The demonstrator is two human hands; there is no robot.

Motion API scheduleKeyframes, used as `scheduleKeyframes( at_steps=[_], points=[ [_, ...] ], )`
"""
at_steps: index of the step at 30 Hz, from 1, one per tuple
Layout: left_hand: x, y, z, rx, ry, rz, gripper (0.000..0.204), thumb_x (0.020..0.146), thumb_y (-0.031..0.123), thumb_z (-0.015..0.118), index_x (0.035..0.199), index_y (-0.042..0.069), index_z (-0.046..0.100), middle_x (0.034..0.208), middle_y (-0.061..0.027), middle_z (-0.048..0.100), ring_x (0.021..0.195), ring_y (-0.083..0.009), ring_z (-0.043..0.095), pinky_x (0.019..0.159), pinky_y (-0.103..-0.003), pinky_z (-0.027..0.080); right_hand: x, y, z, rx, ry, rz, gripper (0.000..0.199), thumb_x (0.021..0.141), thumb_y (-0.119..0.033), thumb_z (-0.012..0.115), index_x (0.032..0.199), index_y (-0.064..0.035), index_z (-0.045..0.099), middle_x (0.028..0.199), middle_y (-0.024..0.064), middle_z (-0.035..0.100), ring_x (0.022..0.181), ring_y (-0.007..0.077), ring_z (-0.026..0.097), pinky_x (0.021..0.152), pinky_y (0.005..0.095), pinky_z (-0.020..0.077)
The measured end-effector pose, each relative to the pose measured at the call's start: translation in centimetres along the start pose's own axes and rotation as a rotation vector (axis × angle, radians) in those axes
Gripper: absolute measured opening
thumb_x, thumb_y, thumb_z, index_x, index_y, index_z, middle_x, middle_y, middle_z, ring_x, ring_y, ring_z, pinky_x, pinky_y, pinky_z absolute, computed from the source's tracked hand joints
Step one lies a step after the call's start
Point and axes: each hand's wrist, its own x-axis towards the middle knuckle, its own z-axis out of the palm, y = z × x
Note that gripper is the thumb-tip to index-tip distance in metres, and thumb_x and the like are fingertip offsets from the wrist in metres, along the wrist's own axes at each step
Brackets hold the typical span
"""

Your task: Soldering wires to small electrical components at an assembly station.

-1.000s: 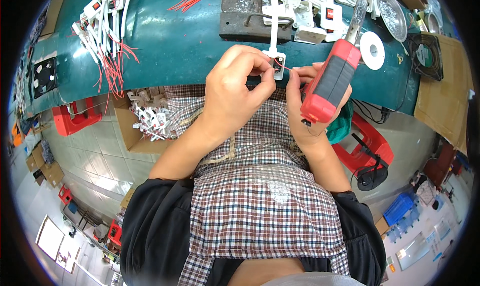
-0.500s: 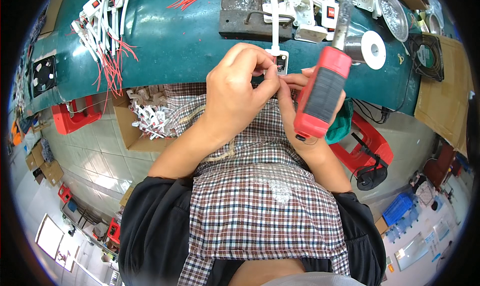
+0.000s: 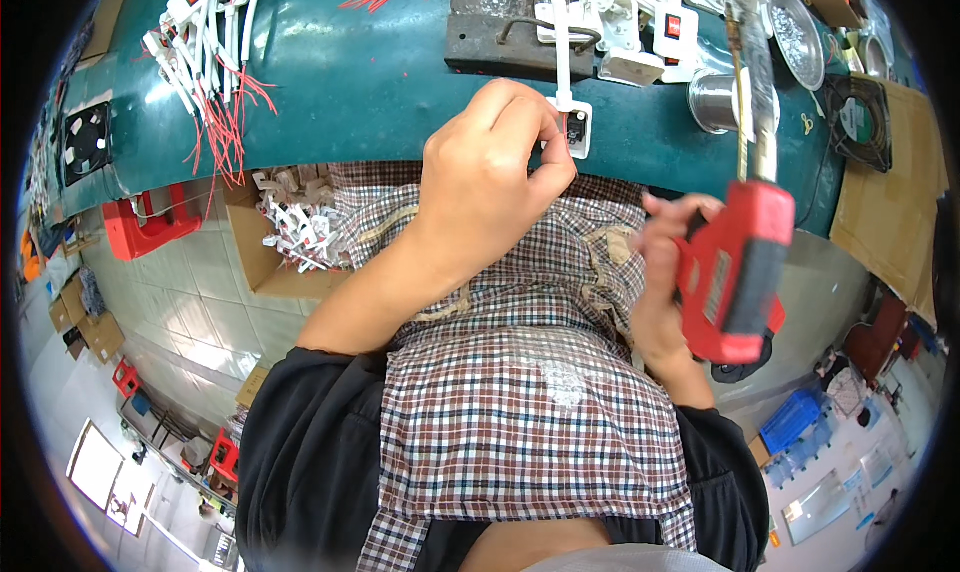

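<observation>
At the near edge of the green table a small white plastic switch housing (image 3: 583, 138) lies with its open side up, dark parts inside, and a thick white cable (image 3: 561, 47) running away from it. My left hand (image 3: 488, 167) is closed in a pinch at the housing's left side, on what looks like a thin red wire; the fingers hide most of it. Off to the right, my right hand (image 3: 660, 267) grips a red and black soldering gun (image 3: 738, 272), smeared by motion. The gun's long metal tip points away from me, over the table's edge.
A dark metal block (image 3: 490, 44) with a handle stands behind the housing. White housings (image 3: 630, 67), a solder spool (image 3: 712, 102) and a metal dish (image 3: 795, 37) are at the right. White cables with red wires (image 3: 215, 112) lie left; a carton of parts (image 3: 300, 232) sits below.
My right hand has drawn back from the housing to the right and toward me, carrying the soldering gun. My left hand keeps its pinch beside the housing.
</observation>
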Motion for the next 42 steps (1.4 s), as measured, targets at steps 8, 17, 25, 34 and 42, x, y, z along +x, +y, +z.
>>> scheduleKeyframes(
  at_steps=[8,17,25,34,42],
  points=[
    [-0.2,0.7,-0.6,0.061,-0.065,-0.007,0.013,0.075,-0.004,0.075,0.079,0.001,0.065,0.093,-0.0087,0.069,0.075,-0.0189,0.07,0.065,-0.029,0.06,-2.6,-4.1,-6.3,0.251,-0.185,0.245,0.055,0.094,-0.017,0.069,0.141,-0.0029,0.046,0.096,0.006,0.053,0.071,0.0151,0.052,0.064,0.0318,0.0451],
    [0.0,0.5,0.2,0.087,-0.032,0.06,0.017,0.071,-0.001,0.075,0.08,0.004,0.061,0.086,-0.0085,0.062,0.069,-0.0267,0.066,0.06,-0.036,0.055,-4.0,-3.2,-7.4,-0.015,-0.249,0.36,0.039,0.097,-0.01,0.064,0.133,-0.0031,0.051,0.084,0.0047,0.054,0.07,0.0138,0.053,0.064,0.0315,0.0446],
    [0.0,0.5,0.2,0.086,-0.026,0.048,0.017,0.072,-0.001,0.076,0.08,0.004,0.061,0.086,-0.0085,0.062,0.069,-0.0261,0.066,0.059,-0.035,0.055,-3.8,-3.0,-8.1,-0.179,-0.298,0.414,0.019,0.082,-0.005,0.076,0.1,-0.0029,0.069,0.09,0.0098,0.067,0.082,0.0262,0.065,0.073,0.0377,0.0516],
    [0.0,0.6,0.2,0.096,-0.042,0.04,0.016,0.074,-0.004,0.076,0.082,0.002,0.063,0.089,-0.0092,0.064,0.072,-0.0231,0.068,0.062,-0.032,0.058,-3.7,-2.2,-7.7,-0.191,-0.304,0.364,0.02,0.08,-0.004,0.078,0.097,-0.0018,0.07,0.087,0.0102,0.066,0.075,0.0272,0.066,0.067,0.037,0.0525],
    [-0.1,0.7,0.0,0.089,-0.07,0.026,0.014,0.076,-0.008,0.075,0.085,-0.001,0.066,0.091,-0.0098,0.066,0.074,-0.0196,0.069,0.065,-0.029,0.061,-3.7,-1.7,-7.1,-0.14,-0.267,0.349,0.021,0.08,-0.002,0.079,0.099,-0.0001,0.07,0.086,0.0113,0.067,0.074,0.0268,0.067,0.066,0.0359,0.0524]
  ],
)
